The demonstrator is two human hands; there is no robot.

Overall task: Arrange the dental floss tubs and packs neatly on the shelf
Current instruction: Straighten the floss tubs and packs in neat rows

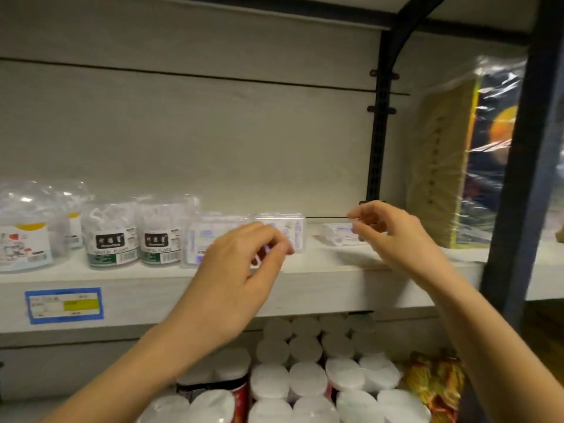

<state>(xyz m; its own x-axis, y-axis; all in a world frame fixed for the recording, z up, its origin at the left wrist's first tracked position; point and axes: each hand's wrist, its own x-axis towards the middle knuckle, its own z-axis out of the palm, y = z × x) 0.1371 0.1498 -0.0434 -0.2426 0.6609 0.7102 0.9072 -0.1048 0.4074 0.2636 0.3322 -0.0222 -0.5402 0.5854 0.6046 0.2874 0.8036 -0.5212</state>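
On the white shelf stand two clear floss tubs with green labels, and a bigger tub at the far left. Right of them stand two clear floss packs. My left hand hovers in front of these packs with its fingers curled, and I cannot tell whether it touches them. Another clear pack lies flat further right. My right hand is just above it, thumb and fingers pinched apart, holding nothing.
A plastic-wrapped bundle stands at the shelf's right end beside a dark upright post. A blue price tag is on the shelf's front edge. Below are several white-lidded tubs and a colourful packet.
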